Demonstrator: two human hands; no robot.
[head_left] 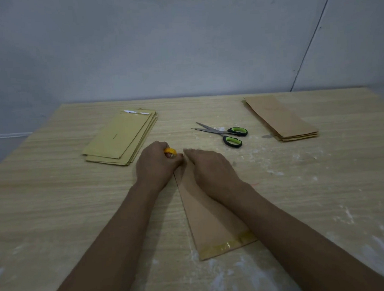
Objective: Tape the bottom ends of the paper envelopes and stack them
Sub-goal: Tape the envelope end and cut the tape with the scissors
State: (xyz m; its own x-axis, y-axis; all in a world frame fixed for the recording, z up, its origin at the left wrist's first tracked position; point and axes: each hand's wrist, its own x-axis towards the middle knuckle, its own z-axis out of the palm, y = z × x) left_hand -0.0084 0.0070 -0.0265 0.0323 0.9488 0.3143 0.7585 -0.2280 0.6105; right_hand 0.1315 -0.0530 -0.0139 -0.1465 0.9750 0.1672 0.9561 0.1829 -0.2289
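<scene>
Envelope [205, 220]: brown, flat on the table [56, 197] before me, yellowish tape strip [227, 245] across its near end.
Left hand [156, 165]: my fingers curl round the yellow tape roll [170, 151] at the envelope's far end.
Right hand [210, 166]: fingers straight, pressing the far end flat.
Stacks: yellow-green pile [121, 138] far left, brown pile [281, 118] far right.
Scissors [223, 133]: between the piles.

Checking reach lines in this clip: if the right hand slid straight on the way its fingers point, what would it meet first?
The right hand points up-left along the envelope, so it would likely first meet the left hand gripping the yellow tape roll; they look nearly touching already.
</scene>
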